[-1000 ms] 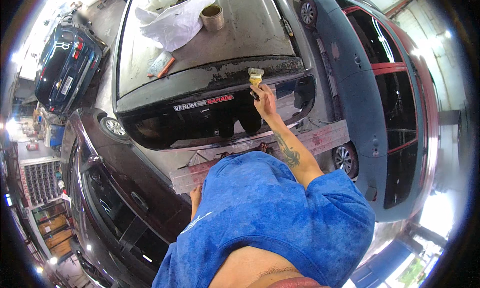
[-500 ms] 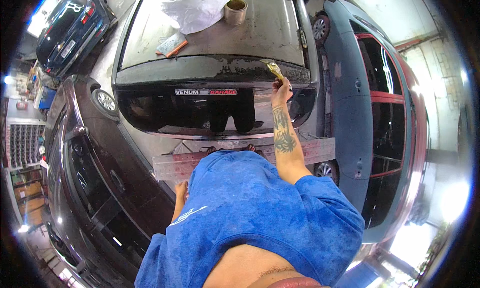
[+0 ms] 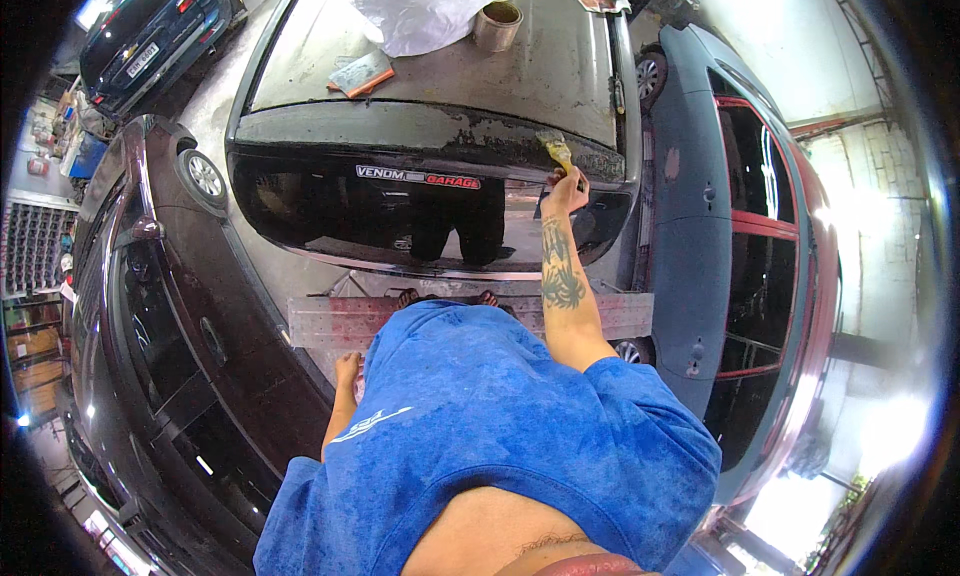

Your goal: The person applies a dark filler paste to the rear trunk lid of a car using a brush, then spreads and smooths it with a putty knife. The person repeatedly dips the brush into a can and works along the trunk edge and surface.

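My right hand (image 3: 566, 190) is closed around the handle of a yellow paintbrush (image 3: 559, 153). The brush's bristles reach the dark strip at the rear edge of the car roof (image 3: 330, 129), near its right end. Whether they touch the surface is too small to tell. That strip looks dark and wet in patches, with rough grey areas. Down at my left side hangs my left hand (image 3: 347, 368), near the edge of a metal plank (image 3: 470, 317); its fingers are partly hidden and too small to read. Below the roof edge is the glossy black rear window (image 3: 340, 211) bearing a sticker.
On the roof stand an open metal can (image 3: 497, 26), a crumpled white plastic sheet (image 3: 410, 16) and a grey-and-orange block (image 3: 361, 74). A dark car (image 3: 200, 306) is close on my left, a grey-blue car body (image 3: 680, 236) on my right. Another car (image 3: 150, 46) is at far left.
The brush has swung more upright and shifted slightly right along the roof edge, still in my right hand. The whole view has shifted a little. My left hand still hangs low.
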